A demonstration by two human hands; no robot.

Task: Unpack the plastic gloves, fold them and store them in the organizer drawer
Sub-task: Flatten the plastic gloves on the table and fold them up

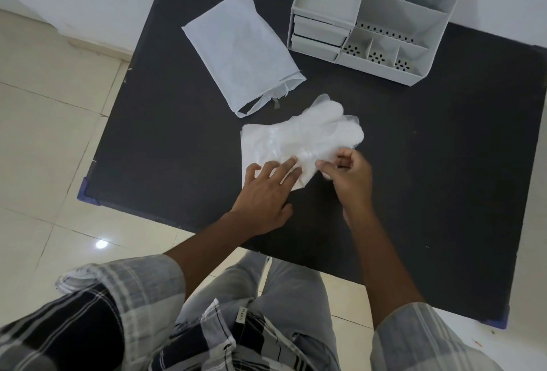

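A stack of clear plastic gloves (302, 137) lies flat on the black table (177, 140), fingers pointing to the far right. My left hand (266, 193) rests with spread fingers on the cuff end of the stack, pressing it down. My right hand (349, 175) pinches the near edge of a glove between thumb and fingers. The white packaging bag (239, 51) lies beyond the gloves, its open mouth facing me. The grey desk organizer (379, 15) stands at the far right; both its drawers (318, 37) on the left side are closed.
The organizer has several open compartments with perforated floors. The table's near edge runs just under my forearms, with tiled floor to the left and below. My legs and checked shirt fill the bottom of the view.
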